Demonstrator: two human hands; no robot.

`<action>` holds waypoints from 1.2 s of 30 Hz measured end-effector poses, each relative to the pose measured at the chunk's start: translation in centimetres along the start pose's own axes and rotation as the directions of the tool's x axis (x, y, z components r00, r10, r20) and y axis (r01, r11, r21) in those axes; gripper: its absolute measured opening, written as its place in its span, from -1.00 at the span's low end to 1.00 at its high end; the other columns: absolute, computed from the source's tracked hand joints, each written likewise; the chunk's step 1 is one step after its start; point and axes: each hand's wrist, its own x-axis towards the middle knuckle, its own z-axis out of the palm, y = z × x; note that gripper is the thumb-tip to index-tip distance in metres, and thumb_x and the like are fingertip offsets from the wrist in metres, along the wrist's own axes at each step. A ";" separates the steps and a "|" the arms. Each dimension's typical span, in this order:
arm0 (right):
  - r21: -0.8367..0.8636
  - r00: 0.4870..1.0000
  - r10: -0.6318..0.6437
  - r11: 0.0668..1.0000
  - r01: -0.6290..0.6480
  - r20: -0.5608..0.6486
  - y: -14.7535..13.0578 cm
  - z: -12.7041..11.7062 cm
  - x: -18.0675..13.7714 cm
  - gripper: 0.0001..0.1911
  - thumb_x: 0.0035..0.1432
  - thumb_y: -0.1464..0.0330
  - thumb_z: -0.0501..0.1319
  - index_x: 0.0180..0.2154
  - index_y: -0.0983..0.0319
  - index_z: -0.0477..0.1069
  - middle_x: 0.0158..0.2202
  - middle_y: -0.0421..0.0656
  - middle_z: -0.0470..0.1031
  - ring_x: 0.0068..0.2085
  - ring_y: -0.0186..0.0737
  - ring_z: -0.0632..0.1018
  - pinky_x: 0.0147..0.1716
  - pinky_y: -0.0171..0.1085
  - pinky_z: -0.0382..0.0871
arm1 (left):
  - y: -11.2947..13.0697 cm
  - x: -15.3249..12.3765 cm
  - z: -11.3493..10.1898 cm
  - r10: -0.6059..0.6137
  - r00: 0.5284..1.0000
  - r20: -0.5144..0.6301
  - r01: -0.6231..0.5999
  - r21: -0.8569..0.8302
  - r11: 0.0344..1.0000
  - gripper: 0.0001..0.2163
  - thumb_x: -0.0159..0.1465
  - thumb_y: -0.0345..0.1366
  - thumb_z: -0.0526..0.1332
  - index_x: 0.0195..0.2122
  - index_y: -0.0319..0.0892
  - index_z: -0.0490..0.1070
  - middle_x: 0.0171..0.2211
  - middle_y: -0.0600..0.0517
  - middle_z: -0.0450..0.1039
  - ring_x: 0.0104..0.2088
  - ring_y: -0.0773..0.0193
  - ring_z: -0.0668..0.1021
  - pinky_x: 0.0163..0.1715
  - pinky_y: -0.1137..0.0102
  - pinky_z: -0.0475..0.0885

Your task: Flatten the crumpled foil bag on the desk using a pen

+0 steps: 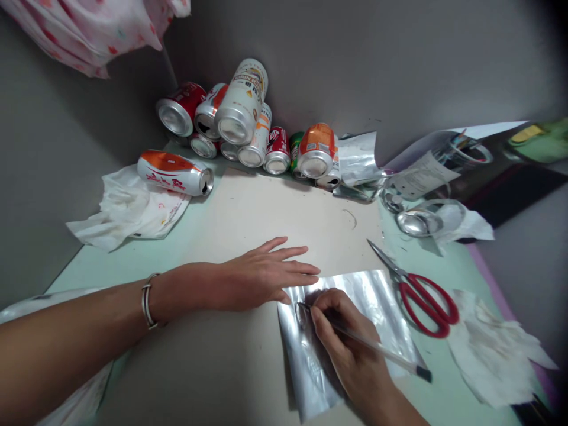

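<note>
A shiny sheet of metal point(373, 296), silver and slightly curled, lies on a pale board point(248, 225). My left hand point(270, 273) rests flat with fingers spread, its fingertips and thumb at the sheet's upper left edge. In my right hand point(350, 343) is a clear pen point(386, 352) with a dark end cap, its tip against the left part of the sheet. A faint rounded outline shows in the metal by the tip. Red-handled scissors point(426, 302) lie just right of the sheet, blades pointing up and left.
Several drink cans, among them a white can point(242, 106), are stacked along the back wall. An orange and white can point(175, 173) lies on tissues point(119, 207) at left. Cut metal pieces point(357, 157), clear plastic point(426, 219) and a crumpled tissue point(492, 349) lie toward the right.
</note>
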 end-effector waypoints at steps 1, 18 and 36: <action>0.001 1.000 0.000 1.000 0.000 -0.004 -0.1 0.0 0.1 -0.80 0.38 0.39 0.16 -0.37 0.14 0.32 -0.47 -0.27 0.35 -0.49 -0.30 0.37 -0.52 -0.33 0.27 | 0.0 0.0 0.0 0.000 1.000 0.000 0.000 0.006 1.000 -0.46 0.48 -0.32 0.29 0.44 -0.01 0.21 0.44 0.00 0.26 0.53 0.05 0.04 0.49 0.00 -0.25; -0.016 1.000 0.001 1.000 -0.002 -0.010 0.0 0.1 0.2 -0.81 0.39 0.35 0.18 -0.35 0.15 0.37 -0.44 -0.24 0.42 -0.46 -0.28 0.43 -0.48 -0.32 0.34 | 0.0 0.0 0.1 0.002 1.000 0.014 -0.003 0.013 1.000 -0.48 0.49 -0.30 0.27 0.43 -0.07 0.20 0.45 -0.01 0.24 0.54 0.02 0.01 0.49 -0.05 -0.23; -0.012 1.000 0.008 1.000 -0.008 -0.010 -0.4 0.3 0.4 -0.85 0.34 0.34 0.21 -0.34 0.15 0.42 -0.46 -0.26 0.44 -0.49 -0.28 0.45 -0.53 -0.34 0.33 | 0.4 0.0 -0.4 -0.022 0.998 0.061 0.019 0.044 0.999 -0.50 0.52 -0.31 0.22 0.45 -0.10 0.17 0.47 -0.01 0.20 0.54 0.05 -0.03 0.49 -0.03 -0.24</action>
